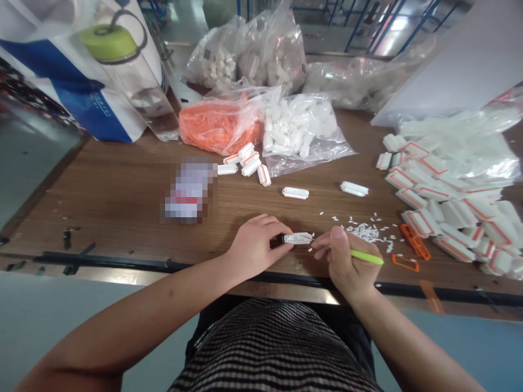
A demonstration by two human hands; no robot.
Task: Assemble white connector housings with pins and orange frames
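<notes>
My left hand [254, 245] pinches one end of a small white plastic connector housing [297, 238] with a row of small openings, low over the table near its front edge. My right hand [347, 261] is closed around a thin tool with a bright green handle [368, 257]. The tool's fine tip meets the right end of the housing. Beyond my right hand lies a scattered heap of tiny white pegs [365, 233]. Two more white housings, one on the left [295, 193] and one on the right [354, 188], lie farther back.
Orange frames [415, 241] lie beside a large pile of white housings with orange edging [445, 196] at the right. Behind are bags of orange parts [220, 125] and white parts [298, 122]. A blurred-out object [188, 190] and a green-lidded bottle [139, 90] are at the left.
</notes>
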